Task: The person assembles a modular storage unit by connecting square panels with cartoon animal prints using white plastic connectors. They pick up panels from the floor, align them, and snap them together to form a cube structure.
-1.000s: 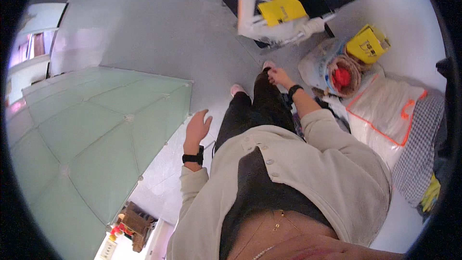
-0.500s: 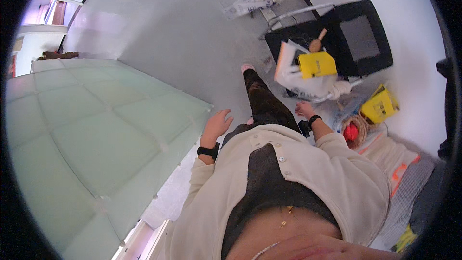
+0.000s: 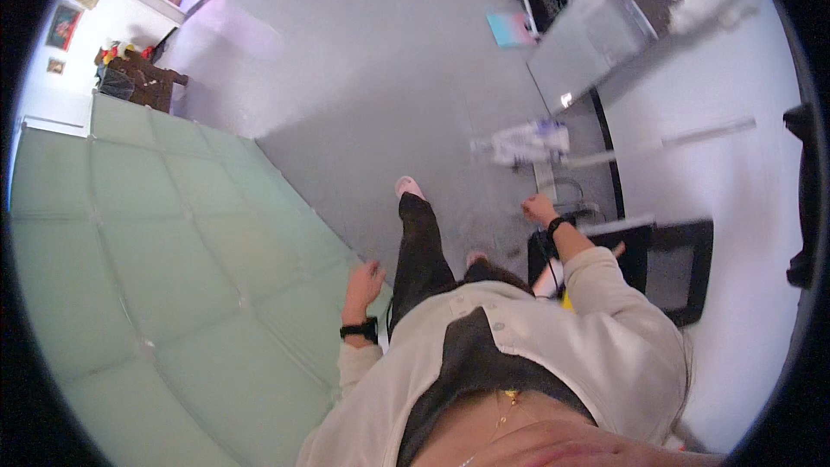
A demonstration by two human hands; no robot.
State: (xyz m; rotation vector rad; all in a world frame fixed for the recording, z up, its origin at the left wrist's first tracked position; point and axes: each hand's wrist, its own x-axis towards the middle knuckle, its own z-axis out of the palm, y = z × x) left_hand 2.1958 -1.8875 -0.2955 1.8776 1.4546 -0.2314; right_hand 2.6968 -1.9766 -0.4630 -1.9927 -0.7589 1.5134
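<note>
My left hand (image 3: 364,285) hangs low beside the pale green quilted panel (image 3: 216,285), its fingers curled and a little blurred, with nothing seen in it. A black band (image 3: 360,329) circles that wrist. My right hand (image 3: 538,209) is held out ahead on the right, fingers curled in and no object visible in them. Its wrist also carries a black band (image 3: 557,226). Beneath my right forearm stands a black chair (image 3: 683,272), partly covered by my arm and sleeve. A yellow item (image 3: 566,301) on it peeks out beside my sleeve.
Grey floor (image 3: 363,69) stretches ahead, and my pink shoe (image 3: 407,186) is on it. A white plastic package (image 3: 527,142) lies by the right wall. Farther off stand a table (image 3: 588,47) with things on it and, at the far left, dark brown furniture (image 3: 143,78).
I have walked forward; the chair has slid back under my right arm, and the table and far furniture have come into view. Both hands' fingers have curled in. My right hand has swung forward.
</note>
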